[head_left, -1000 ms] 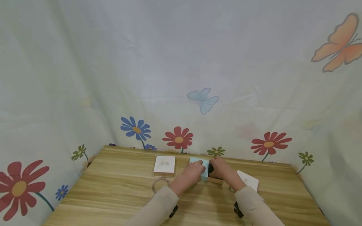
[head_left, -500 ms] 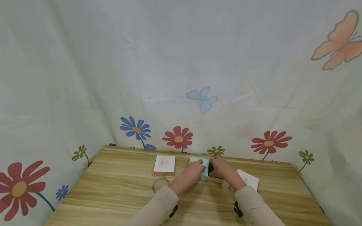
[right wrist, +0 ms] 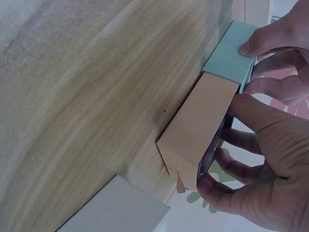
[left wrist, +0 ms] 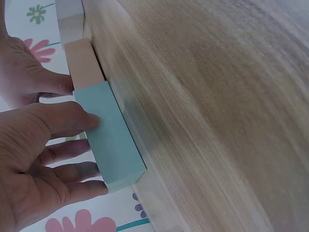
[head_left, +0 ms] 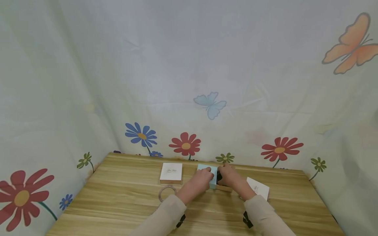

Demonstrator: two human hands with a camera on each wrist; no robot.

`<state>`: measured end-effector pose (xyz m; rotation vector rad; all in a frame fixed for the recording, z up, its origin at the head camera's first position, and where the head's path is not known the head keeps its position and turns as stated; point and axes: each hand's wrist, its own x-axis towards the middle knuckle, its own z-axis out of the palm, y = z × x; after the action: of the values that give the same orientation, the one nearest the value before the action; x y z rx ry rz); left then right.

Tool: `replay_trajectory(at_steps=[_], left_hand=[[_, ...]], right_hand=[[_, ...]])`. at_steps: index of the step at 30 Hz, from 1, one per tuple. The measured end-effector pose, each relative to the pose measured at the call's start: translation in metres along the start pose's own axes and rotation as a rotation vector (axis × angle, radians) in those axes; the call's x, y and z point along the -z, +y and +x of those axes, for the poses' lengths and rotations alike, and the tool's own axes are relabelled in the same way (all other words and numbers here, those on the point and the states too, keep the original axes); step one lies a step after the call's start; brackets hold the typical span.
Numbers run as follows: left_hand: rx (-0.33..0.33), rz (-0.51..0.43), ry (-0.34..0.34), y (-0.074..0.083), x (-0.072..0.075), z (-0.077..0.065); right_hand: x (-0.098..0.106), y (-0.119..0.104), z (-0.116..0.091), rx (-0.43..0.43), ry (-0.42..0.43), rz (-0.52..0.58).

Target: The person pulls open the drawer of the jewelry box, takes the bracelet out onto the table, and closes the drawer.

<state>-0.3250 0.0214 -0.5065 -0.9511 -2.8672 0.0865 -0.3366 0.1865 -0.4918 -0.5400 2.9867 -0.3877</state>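
A box with a light blue sleeve (left wrist: 113,137) and a peach drawer (right wrist: 200,113) slid partly out to the right sits near the table's back edge. My left hand (head_left: 198,182) grips the sleeve, thumb on its front wall and fingers at the top and back, as the left wrist view shows. My right hand (right wrist: 263,159) reaches over the drawer's open top with bent fingers. Its fingertips dip inside against a curved shiny band (right wrist: 208,157), mostly hidden by the fingers. The thumb tip sits at the drawer's upper edge beside the sleeve. Dark lining (head_left: 219,176) shows between the hands.
A white box (head_left: 171,172) with small printing stands to the left, with a pale ring-shaped bracelet (head_left: 159,194) in front of it. Another white box or lid (head_left: 260,189) lies tilted at the right, partly behind my right wrist. A flower-printed cloth (head_left: 165,82) hangs right behind the table (head_left: 124,183).
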Motion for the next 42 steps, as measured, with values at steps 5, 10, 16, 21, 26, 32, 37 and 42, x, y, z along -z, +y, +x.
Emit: replay_trajectory(at_steps=[5,10,16,21,26,32,37,42], left_hand=[[0.0,-0.001,-0.007,0.0,-0.001,0.001],[-0.003,-0.007,-0.003,0.0,-0.001,0.0],[-0.012,0.002,0.01,0.001,0.001,-0.001],[-0.014,0.01,0.013,0.002,0.0,0.0],[-0.01,0.017,0.007,0.001,-0.002,0.002],[-0.012,0.023,0.008,0.001,-0.004,0.002],[-0.011,0.033,0.009,0.001,-0.004,0.001],[-0.008,0.034,0.013,0.0,-0.003,0.001]], right_hand=[[-0.001,0.0,0.0,0.016,0.002,-0.019],[-0.003,-0.001,0.0,0.018,0.012,-0.038],[-0.006,-0.001,0.001,0.032,0.05,-0.071],[-0.004,-0.002,-0.001,0.028,0.07,-0.067],[-0.003,-0.001,-0.003,0.032,0.099,-0.074],[-0.004,-0.002,-0.006,0.042,0.129,-0.064],[-0.005,-0.003,-0.009,0.059,0.148,-0.059],[-0.004,-0.005,-0.011,0.065,0.18,-0.066]])
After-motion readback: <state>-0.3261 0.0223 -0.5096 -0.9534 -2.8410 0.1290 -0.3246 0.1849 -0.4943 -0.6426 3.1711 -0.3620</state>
